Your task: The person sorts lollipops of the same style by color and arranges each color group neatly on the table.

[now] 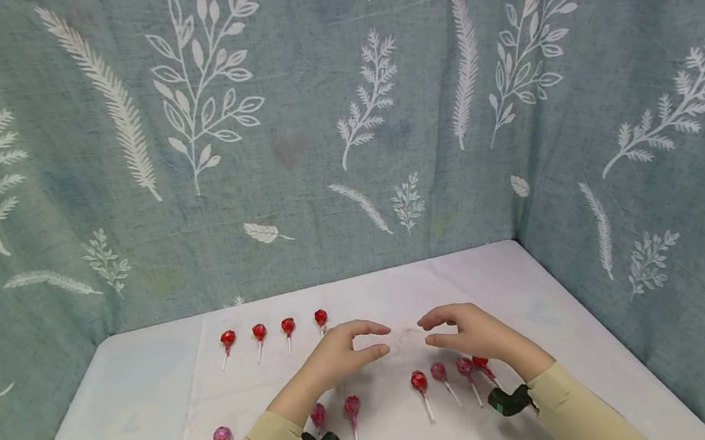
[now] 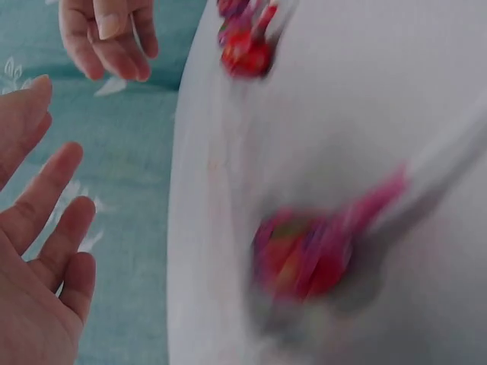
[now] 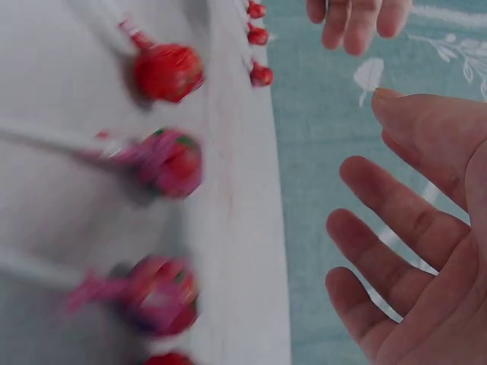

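Observation:
My left hand and right hand hover over the middle of the white table, fingertips turned toward each other with a gap between. Both hold nothing, their fingers loosely bent. Just below the left hand in the head view lie a pink lollipop and another pink lollipop, partly hidden by the wrist. Under the right hand is a fanned row with a red lollipop and a pink lollipop. In the right wrist view, a red lollipop lies beside the open fingers.
Toward the back left stands a row of several red lollipops, one partly behind the left hand. A purple-pink lollipop lies alone at the front left. Leaf-patterned curtains rise at the edges of the white table.

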Demonstrator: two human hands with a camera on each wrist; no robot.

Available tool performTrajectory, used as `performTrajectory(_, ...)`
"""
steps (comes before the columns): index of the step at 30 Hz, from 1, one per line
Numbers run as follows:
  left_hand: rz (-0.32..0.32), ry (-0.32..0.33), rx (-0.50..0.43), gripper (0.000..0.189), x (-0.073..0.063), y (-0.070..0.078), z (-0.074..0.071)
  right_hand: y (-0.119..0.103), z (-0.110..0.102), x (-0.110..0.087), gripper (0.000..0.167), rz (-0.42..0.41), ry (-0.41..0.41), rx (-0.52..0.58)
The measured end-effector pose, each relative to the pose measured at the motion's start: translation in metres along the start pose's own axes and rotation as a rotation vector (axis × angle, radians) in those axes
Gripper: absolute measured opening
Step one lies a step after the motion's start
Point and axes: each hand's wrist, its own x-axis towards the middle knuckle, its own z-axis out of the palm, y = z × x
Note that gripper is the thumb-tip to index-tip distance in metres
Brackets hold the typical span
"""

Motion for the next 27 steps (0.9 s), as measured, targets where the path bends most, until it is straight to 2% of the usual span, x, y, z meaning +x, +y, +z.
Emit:
performTrajectory(5,0.014,-0.02,-0.021,0.032,0.001,0.005,0.026,0.014,-0.002,-0.026,0.031,0.056,0.018,0.001)
performTrajectory(10,0.048,-0.032,0.045,0.034,0.001,0.004,0.045,0.031,-0.005,-0.043,0.031,0.132,0.061,-0.019)
performTrajectory(16,0.097,-0.017,0.124,0.033,0.003,0.003,0.056,0.045,-0.007,-0.057,0.029,0.157,0.089,-0.007)
performTrajectory(27,0.072,-0.011,0.276,0.027,0.006,0.006,0.071,0.057,-0.002,-0.067,0.029,0.226,0.101,0.037)
